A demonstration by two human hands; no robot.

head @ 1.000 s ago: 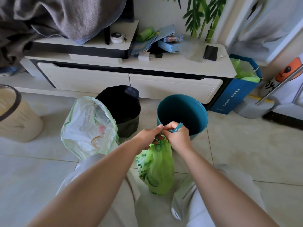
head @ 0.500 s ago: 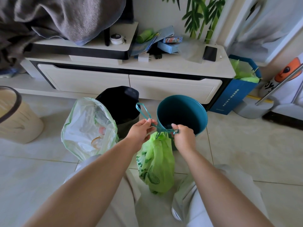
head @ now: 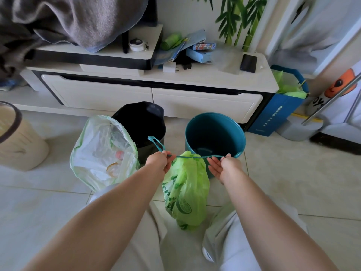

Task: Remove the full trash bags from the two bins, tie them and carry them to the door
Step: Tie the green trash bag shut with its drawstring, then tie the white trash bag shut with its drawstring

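Observation:
A bright green trash bag [head: 185,190] hangs between my knees, its mouth cinched by a teal drawstring [head: 193,156]. My left hand [head: 161,161] pinches the left end of the string, whose loop sticks up past it. My right hand [head: 224,166] pinches the right end, and the string runs taut between them. Behind the bag stand an empty teal bin [head: 214,137] and a black bin [head: 140,122]. A pale, translucent full trash bag [head: 103,153] sits open on the floor to the left of the black bin.
A white TV cabinet [head: 152,94] with clutter and a grey blanket runs along the back. A beige bin [head: 17,139] stands at the left edge. A blue paper bag [head: 281,108] and a mop bucket [head: 298,128] sit at the right. Pale tiled floor surrounds me.
My hands were bunched together at the green bag's neck; they have spread apart sideways, drawing the teal drawstring out taut and closing the bag's mouth.

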